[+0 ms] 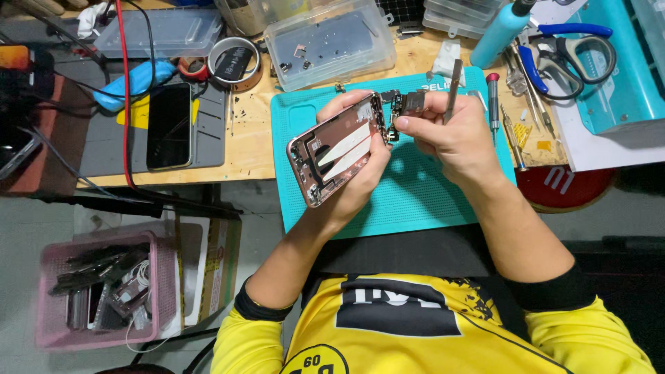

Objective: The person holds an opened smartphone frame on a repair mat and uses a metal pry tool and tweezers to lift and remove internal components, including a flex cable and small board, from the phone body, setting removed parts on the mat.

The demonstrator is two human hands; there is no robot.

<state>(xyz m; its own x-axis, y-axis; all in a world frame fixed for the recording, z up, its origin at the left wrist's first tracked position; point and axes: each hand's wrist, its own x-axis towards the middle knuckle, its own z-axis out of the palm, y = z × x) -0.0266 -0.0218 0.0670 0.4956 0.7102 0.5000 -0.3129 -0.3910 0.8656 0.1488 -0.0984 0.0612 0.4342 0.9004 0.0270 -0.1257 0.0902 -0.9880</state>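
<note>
Phone housing (336, 156): pink-gold shell, opened, inner side facing up, two white strips showing inside; held tilted above the teal work mat (415, 197), near the counter's front edge.
Left hand (360, 170): clamped around the housing's lower side, thumb over its upper end.
Right hand (454, 135): fingers pinched together on a small dark flex component (405, 104) at the housing's top end; a thin metal tool (453, 90) stands upright between the fingers.
Teal work mat: lies on the wooden counter (249, 138), its near edge overhanging the counter's front.
Screwdriver (493, 100): red-capped, lying on the mat's right part, just beside the right hand.
Clear parts box (329, 41): at the counter's back edge, behind the mat, small dark pieces inside.
Tape roll (234, 62): left of the parts box.
Dark phone (170, 125): face up on a grey pad (208, 131) on the counter's left part.
Scissors (564, 52): blue-handled, at the counter's back right.
Pink basket (104, 291): on the floor, left of the person, holding dark parts and white cables.
</note>
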